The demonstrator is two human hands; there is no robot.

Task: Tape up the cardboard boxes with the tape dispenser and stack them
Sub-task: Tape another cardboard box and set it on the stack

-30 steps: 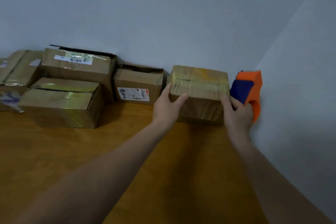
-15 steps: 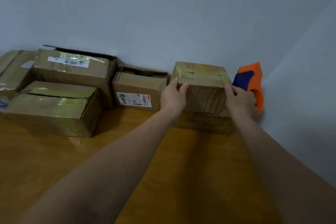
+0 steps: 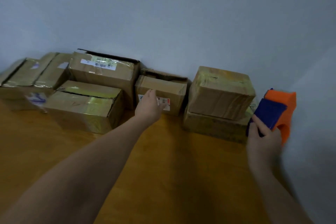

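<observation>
A taped cardboard box (image 3: pixel 221 92) sits stacked on a flatter box (image 3: pixel 214 128) at the right, against the wall. My right hand (image 3: pixel 263 137) is beside that stack and grips the orange and blue tape dispenser (image 3: pixel 274 112). My left hand (image 3: pixel 150 107) is open with fingers spread in front of a small box with a white label (image 3: pixel 163 90), whose top flap stands open. I cannot tell whether the hand touches it.
More boxes line the wall to the left: a large labelled one (image 3: pixel 103 74), a taped one in front (image 3: pixel 83 105), and others at the far left (image 3: pixel 27 76). All rest on a wooden table (image 3: pixel 163 169). A wall closes the right side.
Both hands have let go of the top box, which now rests on the lower one. My left hand moved left to the small labelled box; my right hand drew back with the dispenser.
</observation>
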